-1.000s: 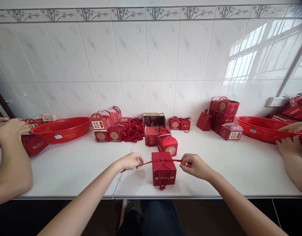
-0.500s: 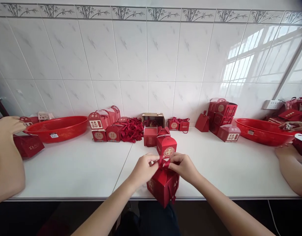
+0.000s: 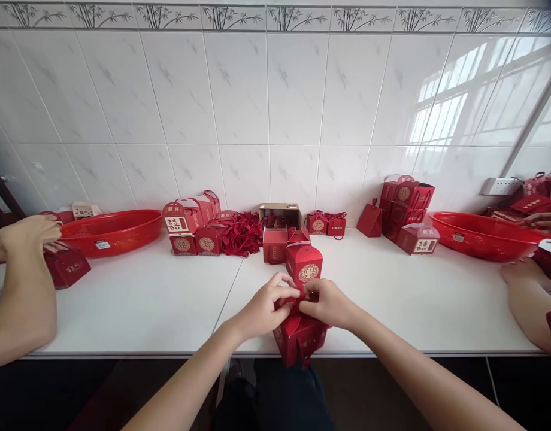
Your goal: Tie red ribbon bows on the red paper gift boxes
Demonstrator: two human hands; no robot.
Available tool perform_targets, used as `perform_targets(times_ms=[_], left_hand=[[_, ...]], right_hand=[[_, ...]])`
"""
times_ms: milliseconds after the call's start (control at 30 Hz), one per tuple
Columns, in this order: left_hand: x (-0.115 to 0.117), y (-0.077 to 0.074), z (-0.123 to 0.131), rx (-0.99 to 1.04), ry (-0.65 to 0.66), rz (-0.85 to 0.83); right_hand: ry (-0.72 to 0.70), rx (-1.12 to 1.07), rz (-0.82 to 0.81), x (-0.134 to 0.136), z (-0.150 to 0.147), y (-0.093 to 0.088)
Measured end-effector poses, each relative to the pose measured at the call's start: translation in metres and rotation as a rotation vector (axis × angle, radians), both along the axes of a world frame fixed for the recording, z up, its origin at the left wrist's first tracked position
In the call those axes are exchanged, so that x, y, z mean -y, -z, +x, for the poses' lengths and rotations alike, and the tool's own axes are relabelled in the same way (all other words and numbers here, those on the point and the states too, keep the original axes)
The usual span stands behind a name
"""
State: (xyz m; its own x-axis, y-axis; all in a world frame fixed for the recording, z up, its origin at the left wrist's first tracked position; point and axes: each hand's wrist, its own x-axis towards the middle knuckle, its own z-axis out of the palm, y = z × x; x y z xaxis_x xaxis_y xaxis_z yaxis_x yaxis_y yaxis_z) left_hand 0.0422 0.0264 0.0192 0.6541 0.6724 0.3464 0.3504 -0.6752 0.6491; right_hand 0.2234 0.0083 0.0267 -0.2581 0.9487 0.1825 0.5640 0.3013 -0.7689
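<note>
A red gift box (image 3: 302,336) stands at the table's front edge, its near corner jutting over the edge. At its top, my left hand (image 3: 272,303) pinches a red ribbon (image 3: 297,293) from the left. From the right, my right hand (image 3: 329,303) pinches the same ribbon, its fingertips close to the left ones. My fingers partly hide the ribbon and the box top, so the shape of the loop or knot cannot be made out. Just behind my hands is another red box (image 3: 305,261) with a gold round emblem.
Behind lie a heap of red ribbons (image 3: 243,233), an open carton (image 3: 279,209) and stacked red boxes (image 3: 192,224). More boxes (image 3: 408,203) stand right. Red basins (image 3: 118,233) flank both sides. Co-workers' arms reach in at left (image 3: 28,287) and right (image 3: 527,299).
Both my hands have drawn closer together over the box top, pulling the ribbon in. The box has turned and shifted slightly. The left co-worker's arm and box have moved right.
</note>
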Motion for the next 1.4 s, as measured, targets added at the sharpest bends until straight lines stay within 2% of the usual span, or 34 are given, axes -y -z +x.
perform_targets(times_ms=[100,300,567,833,1000,1067,1167,1333,1400], left_hand=[[-0.004,-0.008,0.001,-0.016,0.037,-0.06],[-0.006,-0.012,0.005,-0.066,0.063,-0.093],[-0.004,-0.019,0.005,-0.102,0.056,-0.099],[-0.001,-0.019,0.001,-0.179,-0.104,0.05],[-0.006,-0.011,-0.007,-0.184,-0.191,0.084],[-0.009,-0.005,-0.014,-0.177,-0.229,0.065],[-0.012,0.001,-0.02,-0.124,-0.212,-0.009],[-0.012,0.002,-0.019,0.092,-0.126,-0.129],[-0.014,0.003,-0.018,0.109,-0.16,-0.141]], right_hand=[[-0.055,0.096,0.013,0.0,0.002,-0.004],[-0.134,0.168,0.055,-0.002,0.002,-0.008],[-0.251,0.188,-0.009,-0.003,0.005,-0.015],[-0.096,0.247,0.018,-0.004,0.007,-0.009],[0.049,0.312,0.163,-0.007,0.018,-0.002],[0.09,0.313,0.172,-0.008,0.025,0.001],[0.09,0.298,0.142,-0.01,0.032,0.004],[0.063,0.255,0.191,-0.011,0.035,0.013],[0.082,0.228,0.185,-0.011,0.035,0.015]])
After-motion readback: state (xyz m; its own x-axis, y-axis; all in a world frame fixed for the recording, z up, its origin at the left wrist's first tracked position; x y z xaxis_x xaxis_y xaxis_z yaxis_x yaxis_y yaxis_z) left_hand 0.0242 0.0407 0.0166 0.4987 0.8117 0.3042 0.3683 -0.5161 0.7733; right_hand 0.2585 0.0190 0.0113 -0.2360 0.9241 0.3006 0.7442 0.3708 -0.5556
